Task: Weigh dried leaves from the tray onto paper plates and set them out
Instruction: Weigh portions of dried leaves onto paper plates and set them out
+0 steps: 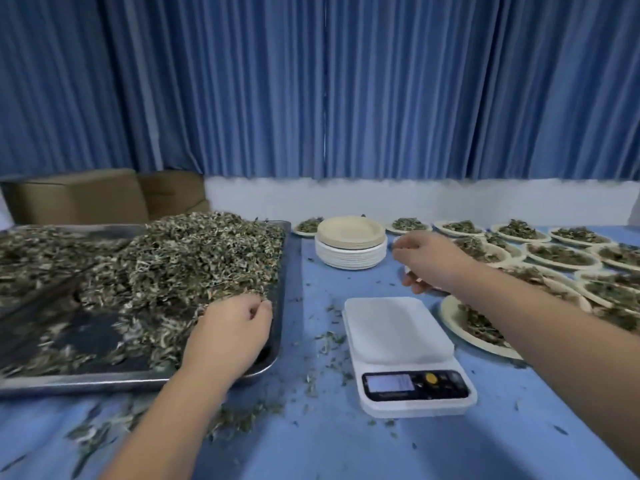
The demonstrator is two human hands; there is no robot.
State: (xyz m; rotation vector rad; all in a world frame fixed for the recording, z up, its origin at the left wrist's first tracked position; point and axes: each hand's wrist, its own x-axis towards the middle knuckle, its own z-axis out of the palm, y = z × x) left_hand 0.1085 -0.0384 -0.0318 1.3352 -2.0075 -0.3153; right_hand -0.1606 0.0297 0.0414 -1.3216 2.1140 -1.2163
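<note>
A metal tray (pixel 138 382) on the left holds a large heap of dried leaves (pixel 194 258). My left hand (pixel 228 329) is at the heap's near right edge, fingers curled round a handful of leaves. A white digital scale (pixel 398 330) stands in the middle with nothing on its platform. Behind it is a stack of empty paper plates (pixel 351 245). My right hand (pixel 431 263) hovers beyond the scale, beside the stack, with fingers loosely bent and thumb apart, holding nothing. A plate rim shows just under it. Several filled plates (pixel 561 256) cover the table's right side.
The blue table (pixel 318 441) has loose leaf bits (pixel 242 419) scattered near the tray and scale. One filled plate (pixel 481 329) lies under my right forearm. Cardboard boxes (pixel 76 199) stand behind the tray, and a blue curtain hangs at the back.
</note>
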